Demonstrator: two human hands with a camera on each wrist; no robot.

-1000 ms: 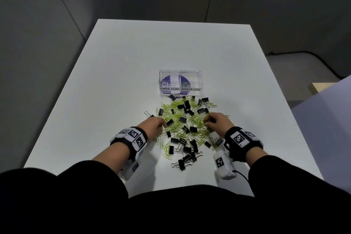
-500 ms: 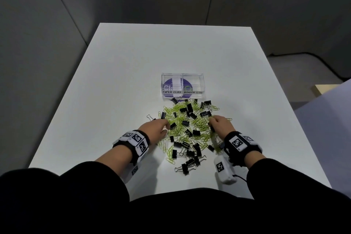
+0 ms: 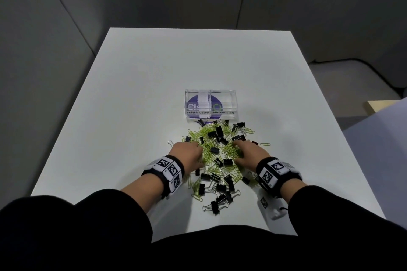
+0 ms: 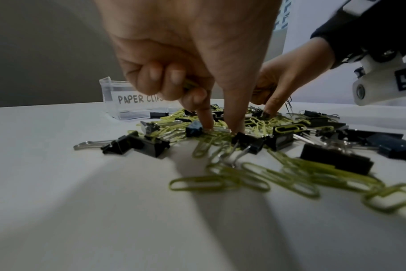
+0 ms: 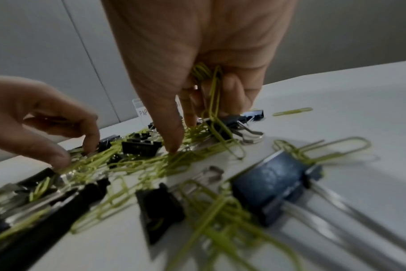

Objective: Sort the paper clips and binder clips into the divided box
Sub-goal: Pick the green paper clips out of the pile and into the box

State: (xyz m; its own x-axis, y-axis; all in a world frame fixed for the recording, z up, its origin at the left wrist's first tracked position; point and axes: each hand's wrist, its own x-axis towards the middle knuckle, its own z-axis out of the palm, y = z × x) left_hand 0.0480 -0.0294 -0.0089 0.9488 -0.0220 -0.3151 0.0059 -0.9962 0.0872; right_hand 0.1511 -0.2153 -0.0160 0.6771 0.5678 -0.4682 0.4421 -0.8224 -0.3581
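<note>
— What is the clear box showing?
— Handwritten labels: "PAPER CLIPS" left, "BINDER CLIPS" right. It is sitting on the white table, just behind the pile.
— And the hands?
— The right hand is clutching green paper clips. The left hand is pinching at paper clips among the black binder clips.

A white table bears a clear divided box, green paper clips and black binder clips.
</note>
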